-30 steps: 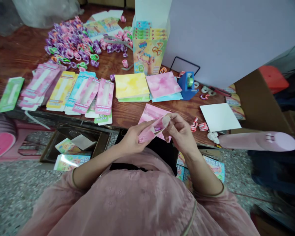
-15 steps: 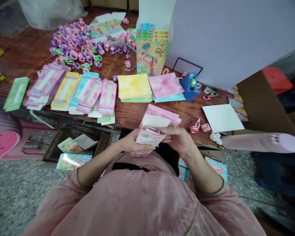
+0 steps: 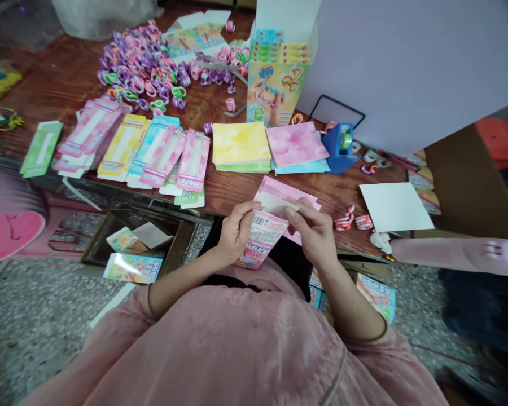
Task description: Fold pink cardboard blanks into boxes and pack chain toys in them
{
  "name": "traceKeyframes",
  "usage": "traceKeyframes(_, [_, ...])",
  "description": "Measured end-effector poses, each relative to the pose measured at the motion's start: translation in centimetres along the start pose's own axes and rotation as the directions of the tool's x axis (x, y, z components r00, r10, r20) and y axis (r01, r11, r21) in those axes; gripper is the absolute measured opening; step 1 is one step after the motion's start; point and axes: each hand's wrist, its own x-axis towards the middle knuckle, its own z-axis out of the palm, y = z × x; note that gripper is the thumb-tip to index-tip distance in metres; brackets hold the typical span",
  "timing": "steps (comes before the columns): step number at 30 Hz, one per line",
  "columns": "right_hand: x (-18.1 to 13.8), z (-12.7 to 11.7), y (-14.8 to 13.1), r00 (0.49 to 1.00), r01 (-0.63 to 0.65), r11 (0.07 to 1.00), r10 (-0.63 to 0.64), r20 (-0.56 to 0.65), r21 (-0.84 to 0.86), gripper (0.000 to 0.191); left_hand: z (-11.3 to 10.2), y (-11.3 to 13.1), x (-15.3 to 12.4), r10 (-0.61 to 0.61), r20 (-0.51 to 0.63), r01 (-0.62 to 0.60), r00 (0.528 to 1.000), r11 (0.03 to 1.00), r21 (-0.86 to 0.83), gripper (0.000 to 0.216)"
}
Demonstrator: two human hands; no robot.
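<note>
Our left hand [image 3: 232,231] and right hand [image 3: 315,232] are close together, both gripping the pink box [image 3: 259,242] at the near table [image 3: 224,194] edge. Its end flap [image 3: 275,202] looks half-folded, and tucking it probably needs a firm thumb push.

Soft, even daylight; faint shadows; no glare. Wide-angle bending at the edges. Mild blur along the right margin.

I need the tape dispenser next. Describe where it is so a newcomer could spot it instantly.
On the wooden table, find the two stacks of square paper near the front edge. The tape dispenser stands just right of the pink stack. It is deep blue among pastel papers, holding a green roll.
</note>
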Motion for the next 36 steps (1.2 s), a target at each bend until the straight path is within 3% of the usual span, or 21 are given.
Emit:
traceKeyframes(3, [-0.8,-0.3,0.0,0.936,0.342,0.877,-0.348,0.046,-0.337,0.022,0.3,0.1,0.1,0.003,0.026,-0.005,1.0,0.998,0.06,0.023])
traceKeyframes(5, [-1.2,-0.5,-0.2,0.917,0.393,0.842,-0.388,0.089,-0.369,0.022,0.8,0.1,0.0,-0.011,0.031,0.008,0.999,0.996,0.083,0.025])
traceKeyframes(8, [-1.1,-1.2,-0.8,0.959,0.282,0.902,-0.264,0.102,-0.327,0.017,1.4,0.1,-0.4,-0.079,0.055,0.073,0.995,0.993,0.098,0.027])
traceKeyframes(11, [-0.4,-1.9,-1.6,0.981,0.149,0.944,-0.103,0.165,-0.296,0.022,2.0,0.4,-1.1,-0.132,0.163,0.106,0.978,0.982,0.156,0.034])
traceKeyframes(15, [0.3,-2.5,-2.1,0.978,0.121,0.937,-0.057,0.199,-0.328,0.028,3.0,1.2,-2.1,-0.153,0.233,0.071,0.96,0.942,0.328,0.09])
traceKeyframes(17, [0.4,-2.6,-2.2,0.98,0.094,0.952,-0.037,0.193,-0.292,0.027,3.4,1.5,-2.5,-0.158,0.222,0.066,0.962,0.925,0.375,0.103])
traceKeyframes(25, [0.5,-3.7,-2.3,0.963,-0.101,0.99,0.121,0.24,-0.095,0.027,3.8,1.6,-3.0,-0.093,0.228,0.01,0.969,0.94,0.342,0.1])
traceKeyframes(31, [1.1,-4.4,-2.8,0.941,-0.041,0.983,0.098,0.323,-0.178,0.028,3.9,1.5,-3.1,-0.102,0.264,0.019,0.959,0.955,0.297,0.099])
traceKeyframes(36, [1.1,-4.4,-2.8,0.955,-0.003,0.98,0.062,0.288,-0.201,0.021,4.0,1.4,-3.1,-0.091,0.261,0.008,0.961,0.953,0.303,0.1])
